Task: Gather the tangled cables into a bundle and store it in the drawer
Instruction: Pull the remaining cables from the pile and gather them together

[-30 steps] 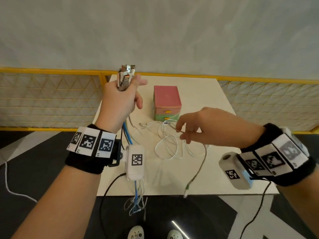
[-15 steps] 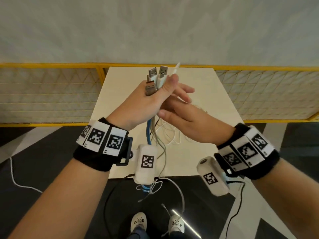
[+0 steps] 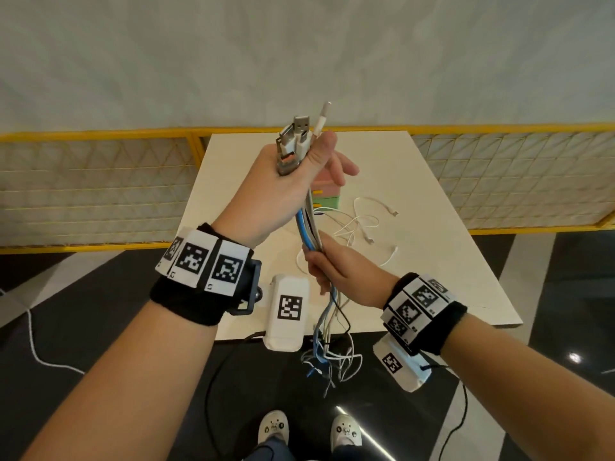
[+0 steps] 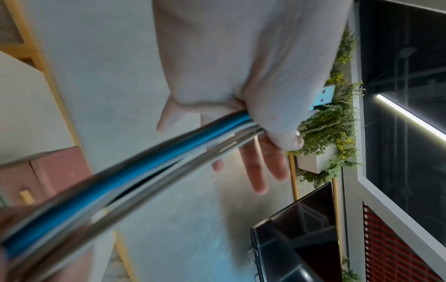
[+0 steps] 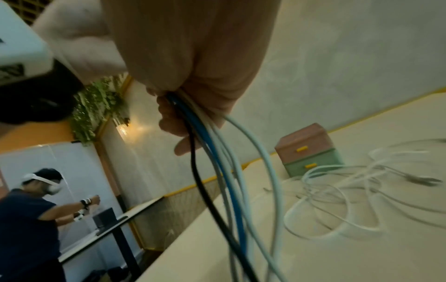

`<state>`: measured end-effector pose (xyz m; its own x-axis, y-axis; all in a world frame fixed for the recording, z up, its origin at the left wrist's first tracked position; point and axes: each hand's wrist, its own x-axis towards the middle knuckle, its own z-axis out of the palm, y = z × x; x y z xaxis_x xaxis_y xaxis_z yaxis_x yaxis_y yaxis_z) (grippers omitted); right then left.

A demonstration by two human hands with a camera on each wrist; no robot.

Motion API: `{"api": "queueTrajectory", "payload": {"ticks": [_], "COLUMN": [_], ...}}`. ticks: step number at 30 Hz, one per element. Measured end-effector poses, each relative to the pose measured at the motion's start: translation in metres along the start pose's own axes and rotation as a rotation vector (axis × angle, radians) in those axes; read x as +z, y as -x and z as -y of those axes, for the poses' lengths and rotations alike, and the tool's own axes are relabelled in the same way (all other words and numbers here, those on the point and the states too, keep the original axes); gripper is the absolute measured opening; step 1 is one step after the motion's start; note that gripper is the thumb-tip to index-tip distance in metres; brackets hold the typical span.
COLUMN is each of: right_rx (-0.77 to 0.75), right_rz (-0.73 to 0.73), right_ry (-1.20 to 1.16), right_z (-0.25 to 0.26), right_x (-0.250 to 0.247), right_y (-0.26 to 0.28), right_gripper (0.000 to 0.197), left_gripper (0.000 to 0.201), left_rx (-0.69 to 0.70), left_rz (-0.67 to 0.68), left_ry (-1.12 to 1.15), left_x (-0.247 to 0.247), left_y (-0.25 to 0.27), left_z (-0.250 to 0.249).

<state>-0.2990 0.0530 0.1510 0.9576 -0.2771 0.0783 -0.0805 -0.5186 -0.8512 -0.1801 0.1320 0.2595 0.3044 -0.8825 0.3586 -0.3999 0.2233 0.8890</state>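
Note:
My left hand (image 3: 293, 181) is raised above the table and grips a bundle of cables (image 3: 307, 227) just below their USB plugs (image 3: 298, 134), which stick up past the thumb. In the left wrist view the blue, white and grey cables (image 4: 149, 158) run out of the left hand (image 4: 260, 114) toward the camera. Lower down, my right hand (image 3: 336, 271) is wrapped around the same bundle; the loose ends (image 3: 329, 357) dangle below the table edge. The right wrist view shows the right hand (image 5: 188, 99) around black, blue and white cables (image 5: 217, 171). A pink and green drawer box (image 5: 306, 152) stands behind.
White cables (image 3: 362, 227) lie tangled on the cream table (image 3: 432, 194) by the drawer box (image 3: 327, 201), also loose white cables (image 5: 350, 190) in the right wrist view. A yellow-framed mesh fence (image 3: 83, 181) runs behind. Another person (image 5: 31, 209) stands at a far table.
My right hand left the tangle on the table, came up to the left hand, then slid down the bundle and closed around it. The left hand stayed raised holding the plugs.

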Motion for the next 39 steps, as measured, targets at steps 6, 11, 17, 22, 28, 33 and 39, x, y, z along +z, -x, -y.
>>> {"api": "queueTrajectory", "payload": {"ticks": [6,11,17,22,28,33,39], "right_rx": [0.064,0.086,0.131,0.266,0.435,0.501,0.806], "right_rz": [0.062,-0.035,0.025,0.261,0.446,0.232,-0.123], "right_ry": [0.104,0.188,0.159,0.154,0.207,0.289,0.358], "right_z": [-0.033,-0.052,-0.070,-0.097,-0.101,-0.127,-0.170], "right_x": [0.007,0.006,0.012,0.026,0.005,-0.015,-0.032], "right_y": [0.007,0.000,-0.001,0.011,0.013,0.007,0.003], "right_gripper": [0.016,0.011,0.015,0.020,0.095,0.047,0.037], "left_gripper": [0.048,0.048,0.056,0.056,0.057,0.036,0.042], "left_rx": [-0.071,-0.197,-0.217,-0.238,-0.275,-0.363,-0.459], "left_rz": [-0.128,-0.154,-0.181,-0.194,-0.130,-0.163,-0.259], "left_ry": [0.261,0.330,0.421,0.375,0.220,0.207,0.205], "left_x": [0.001,0.000,-0.008,-0.013,-0.005,0.004,0.006], "left_y": [-0.005,-0.005,-0.004,-0.005,0.001,0.003,-0.007], "left_z": [0.007,0.009,0.008,0.025,0.058,0.071,0.084]}}
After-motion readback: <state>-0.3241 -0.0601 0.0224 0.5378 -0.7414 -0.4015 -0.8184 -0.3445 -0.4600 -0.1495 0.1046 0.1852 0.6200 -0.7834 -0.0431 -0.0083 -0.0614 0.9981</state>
